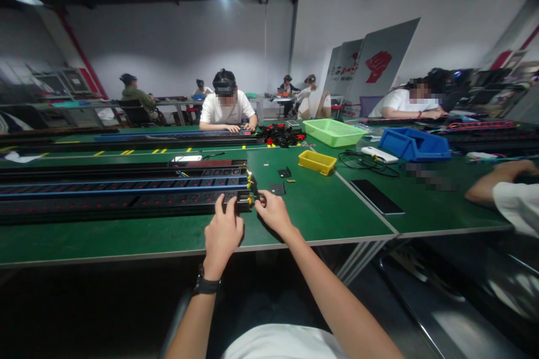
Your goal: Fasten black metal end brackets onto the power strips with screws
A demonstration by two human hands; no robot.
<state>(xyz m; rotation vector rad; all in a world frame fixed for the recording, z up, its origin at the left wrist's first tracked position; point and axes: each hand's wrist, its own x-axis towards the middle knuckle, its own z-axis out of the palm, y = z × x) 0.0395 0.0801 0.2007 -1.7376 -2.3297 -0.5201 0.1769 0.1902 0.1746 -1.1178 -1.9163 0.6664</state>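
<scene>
Several long black power strips with rows of sockets lie side by side on the green table. At the right end of the nearest power strip, my left hand curls its index and middle fingers over the top, gripping it. My right hand is closed in a pinch on a small black end piece, right at that strip's end, where yellow bits show. Its fingertips partly hide the piece. Just beyond lie a flat black plate and another small black part.
A yellow tray, a green basket and a blue bin stand to the right. A phone and a black cable lie nearby. Opposite, a person works beside a pile of black and red parts. Another person's arm rests at right.
</scene>
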